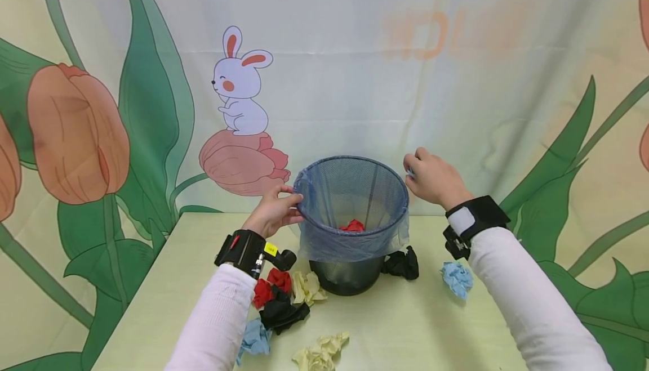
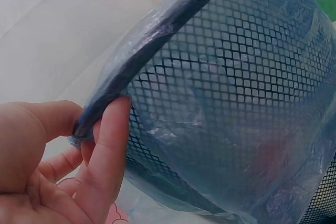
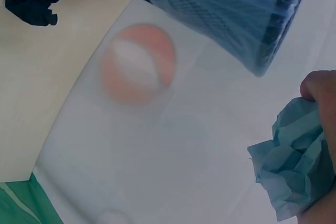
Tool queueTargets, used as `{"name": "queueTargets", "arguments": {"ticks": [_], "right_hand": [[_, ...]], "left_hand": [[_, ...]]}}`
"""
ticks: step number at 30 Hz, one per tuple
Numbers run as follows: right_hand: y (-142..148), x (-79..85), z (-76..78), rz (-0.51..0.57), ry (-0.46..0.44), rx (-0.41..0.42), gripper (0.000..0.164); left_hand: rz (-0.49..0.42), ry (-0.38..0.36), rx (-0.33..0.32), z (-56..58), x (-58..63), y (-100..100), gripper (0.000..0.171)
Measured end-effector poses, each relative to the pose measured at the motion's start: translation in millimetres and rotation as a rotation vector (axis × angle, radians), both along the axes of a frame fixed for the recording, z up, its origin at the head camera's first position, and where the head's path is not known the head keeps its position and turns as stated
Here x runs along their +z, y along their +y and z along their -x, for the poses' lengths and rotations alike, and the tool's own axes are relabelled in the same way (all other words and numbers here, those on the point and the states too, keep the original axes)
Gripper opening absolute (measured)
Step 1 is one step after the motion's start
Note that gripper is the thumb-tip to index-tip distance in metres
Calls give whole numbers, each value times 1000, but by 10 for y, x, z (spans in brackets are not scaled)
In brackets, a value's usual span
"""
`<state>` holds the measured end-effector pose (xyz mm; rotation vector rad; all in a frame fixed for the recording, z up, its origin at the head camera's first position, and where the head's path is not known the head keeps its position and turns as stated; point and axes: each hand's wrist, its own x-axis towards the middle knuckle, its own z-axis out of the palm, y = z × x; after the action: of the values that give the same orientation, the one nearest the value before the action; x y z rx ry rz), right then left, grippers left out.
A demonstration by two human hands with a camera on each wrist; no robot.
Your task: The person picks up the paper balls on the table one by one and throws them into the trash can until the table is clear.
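Observation:
A black mesh trash can [image 1: 350, 281], lined with a translucent blue plastic bag [image 1: 334, 244], stands tilted toward me on the table. My left hand [image 1: 274, 210] pinches its rim and the bag's folded edge at the left, thumb and fingers on either side in the left wrist view. To the right of the rim, my right hand [image 1: 436, 177] is raised and grips a crumpled blue paper ball [image 3: 294, 163], mostly hidden by the fingers in the head view. Inside the can lies a red paper ball [image 1: 352, 226].
Left of the can lie red paper balls [image 1: 262, 293], cream ones [image 1: 307, 288], a black one [image 1: 284, 312] and a blue one [image 1: 255, 338]. Another black ball [image 1: 401, 264] sits beside the can's right side, and a blue ball [image 1: 457, 278] farther right. A printed curtain [image 1: 334, 78] hangs behind the table.

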<state>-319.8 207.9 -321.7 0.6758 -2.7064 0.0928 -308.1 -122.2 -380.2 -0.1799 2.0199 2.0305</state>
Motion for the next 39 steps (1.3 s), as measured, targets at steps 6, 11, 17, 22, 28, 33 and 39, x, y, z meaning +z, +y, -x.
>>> {"name": "queueTargets", "arguments": {"ticks": [6,11,17,22,28,33,39], "right_hand": [[-153,24,-15,-18,41,69,11],[-270,29,-33,-25,61,120,12],[-362,39,-39,-20,41,170,13],[-439,65,-65,-24,42,211,13],[-543,70,-99,-31,40,273,14],[-607,67,-127,-32,24,299,13],[-613,66,-140,-24,25,295,13]], "left_hand": [[3,-1,0,1,-3,2,39],[-2,-1,-4,4,1,0,40],[-4,1,-11,-1,7,-7,41],[-14,8,-14,-6,9,-8,41],[-7,-1,-12,-9,9,-3,40],[-7,3,-6,-2,1,-1,39],[-5,5,-3,-3,6,-2,40]]}}
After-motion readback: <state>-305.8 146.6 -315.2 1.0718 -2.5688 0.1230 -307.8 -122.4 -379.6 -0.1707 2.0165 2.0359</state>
